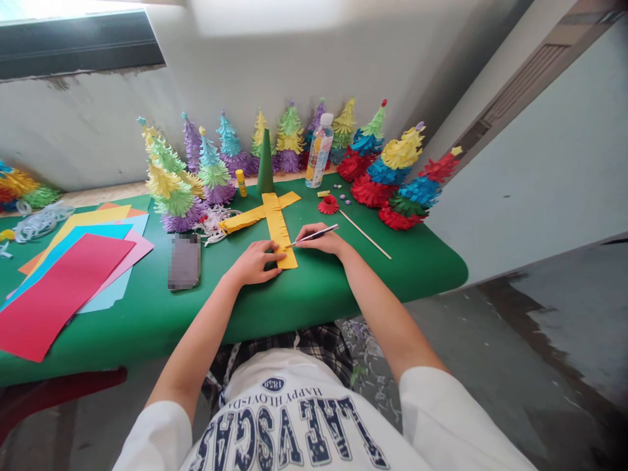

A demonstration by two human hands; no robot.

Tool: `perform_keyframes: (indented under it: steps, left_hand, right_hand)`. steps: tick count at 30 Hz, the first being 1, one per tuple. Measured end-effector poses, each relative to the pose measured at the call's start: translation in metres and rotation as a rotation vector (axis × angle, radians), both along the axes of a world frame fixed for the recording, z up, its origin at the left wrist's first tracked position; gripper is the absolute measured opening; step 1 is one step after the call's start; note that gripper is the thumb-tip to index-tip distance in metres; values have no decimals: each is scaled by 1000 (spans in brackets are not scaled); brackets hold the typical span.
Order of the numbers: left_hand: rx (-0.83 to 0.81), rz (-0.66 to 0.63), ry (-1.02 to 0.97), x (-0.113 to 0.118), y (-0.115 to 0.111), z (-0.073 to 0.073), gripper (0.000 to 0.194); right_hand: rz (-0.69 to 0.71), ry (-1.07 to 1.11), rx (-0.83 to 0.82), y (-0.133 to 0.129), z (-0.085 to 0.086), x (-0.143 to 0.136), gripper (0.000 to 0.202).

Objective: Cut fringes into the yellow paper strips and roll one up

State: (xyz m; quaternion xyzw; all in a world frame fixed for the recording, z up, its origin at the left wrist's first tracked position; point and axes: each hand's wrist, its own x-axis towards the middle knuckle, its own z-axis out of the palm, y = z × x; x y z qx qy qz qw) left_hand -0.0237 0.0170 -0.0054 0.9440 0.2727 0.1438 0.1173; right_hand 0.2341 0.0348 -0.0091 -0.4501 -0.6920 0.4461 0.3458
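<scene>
L hand (255,263) pins yellow strip (277,226) nr desk (314,304) front edge, R hand (318,244) clamped on pen-like tool (327,231), prob. fringing; next stroke needs strip flat.

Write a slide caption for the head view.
Left hand on a slit yellow strip, right hand holding a slim pen-like tool to it, colourful paper trees behind.

White short-sleeved T-shirt (294,412) with dark blue lettering and small badge, dark plaid bottoms (328,347).
</scene>
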Motion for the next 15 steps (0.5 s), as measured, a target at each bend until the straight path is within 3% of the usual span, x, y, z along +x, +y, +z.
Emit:
perform_keyframes:
  steps: [10,15]
  left_hand:
    - [6,-8,-6,0,0,0,39]
    - [0,-8,-6,0,0,0,40]
  right_hand:
    - [8,15,17,-1,0,-5,26]
    - [-56,28,45,-1,4,-2,24]
